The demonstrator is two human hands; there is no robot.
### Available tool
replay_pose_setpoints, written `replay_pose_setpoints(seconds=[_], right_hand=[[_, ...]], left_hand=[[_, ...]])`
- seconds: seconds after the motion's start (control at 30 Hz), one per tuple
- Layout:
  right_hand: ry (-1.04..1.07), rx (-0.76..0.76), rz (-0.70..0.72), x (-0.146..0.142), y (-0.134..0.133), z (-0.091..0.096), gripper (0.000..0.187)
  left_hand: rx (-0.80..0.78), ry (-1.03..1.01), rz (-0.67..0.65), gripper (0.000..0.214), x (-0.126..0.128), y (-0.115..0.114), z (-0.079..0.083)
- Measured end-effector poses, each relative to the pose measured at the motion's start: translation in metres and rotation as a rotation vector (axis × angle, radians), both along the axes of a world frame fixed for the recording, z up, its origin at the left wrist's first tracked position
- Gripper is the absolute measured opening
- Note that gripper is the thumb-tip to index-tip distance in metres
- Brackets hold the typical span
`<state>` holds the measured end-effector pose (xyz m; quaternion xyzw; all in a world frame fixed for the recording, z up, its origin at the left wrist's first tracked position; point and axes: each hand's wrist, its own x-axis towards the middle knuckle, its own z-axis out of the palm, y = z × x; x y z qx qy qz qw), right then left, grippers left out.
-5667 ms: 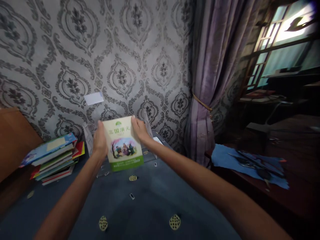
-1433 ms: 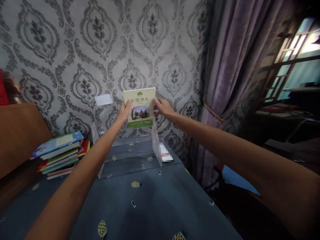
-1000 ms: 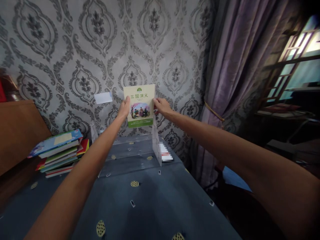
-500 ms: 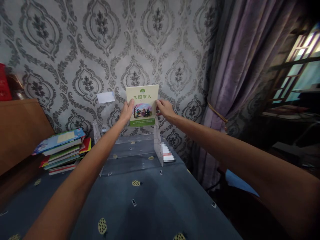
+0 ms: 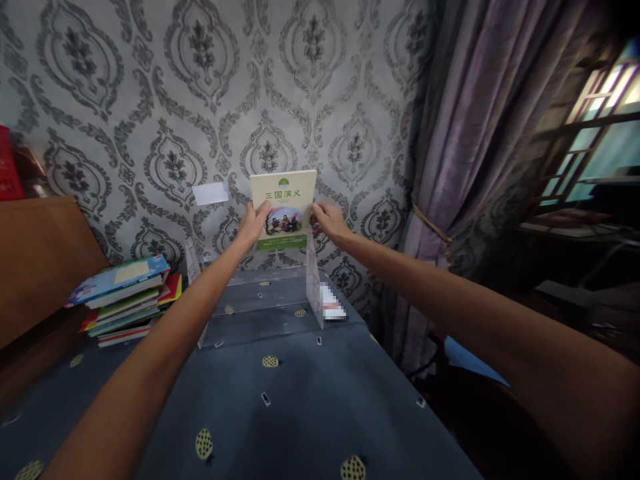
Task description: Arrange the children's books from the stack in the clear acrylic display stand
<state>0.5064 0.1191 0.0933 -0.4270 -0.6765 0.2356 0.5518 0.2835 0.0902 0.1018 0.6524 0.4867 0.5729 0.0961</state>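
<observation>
A cream and green book [image 5: 283, 200] with a picture of seated figures stands upright, cover facing me, at the top of a clear plastic rack [image 5: 314, 283]. My left hand [image 5: 254, 220] grips its left edge, thumb on the cover. At the right edge, my right hand [image 5: 329, 219] is closed with its fingertips against the book; the fingers behind it are hidden. The rack stands on the table, and its lower tiers show the tablecloth through them. Whether the book's bottom edge rests on the rack I cannot tell.
A stack of books [image 5: 127, 293] lies left of the rack beside a wooden cabinet [image 5: 45, 260]. A blue patterned cloth [image 5: 235, 413] covers the table. Right of the rack lies a blurred white item [image 5: 332, 303]. A purple curtain [image 5: 450, 147] hangs beyond the table's right edge.
The book's top now leans slightly more away from the right hand's side, and its lower edge sits a touch higher in view. Both hands keep their places on it; the view has shifted slightly.
</observation>
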Motion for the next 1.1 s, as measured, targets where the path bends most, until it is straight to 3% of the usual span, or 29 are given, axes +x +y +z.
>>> replay_pose_setpoints(seconds=[0.2,0.33,0.47,0.63,0.73,0.83,0.93,1.1], right_hand=[[0.022,-0.023,-0.026,0.002,-0.003,-0.006,0.028],[0.042,0.048,-0.071,0.003,-0.018,-0.025,0.033],[0.016,0.148,-0.007,0.003,-0.057,-0.070,0.040],[-0.177,-0.013,0.160,-0.005,-0.133,-0.138,0.043],[-0.262,-0.139,0.262,-0.017,-0.169,-0.169,0.042],[-0.337,-0.228,0.392,-0.031,-0.193,-0.194,0.040],[-0.349,-0.284,0.425,-0.042,-0.204,-0.214,0.042],[-0.256,-0.379,0.431,-0.045,-0.207,-0.232,0.050]], left_hand=[[-0.011,0.030,0.045,0.040,0.002,-0.003,-0.001],[0.091,0.176,0.151,0.046,-0.003,-0.020,-0.020],[0.269,0.423,0.232,0.047,-0.034,-0.058,-0.056],[0.344,0.601,0.420,0.040,-0.120,-0.106,-0.087],[0.209,0.525,0.717,0.043,-0.182,-0.115,-0.092],[-0.173,0.528,0.985,0.053,-0.229,-0.111,-0.098],[-0.332,0.576,1.008,0.061,-0.252,-0.098,-0.108],[-0.399,0.667,0.988,0.061,-0.259,-0.069,-0.120]])
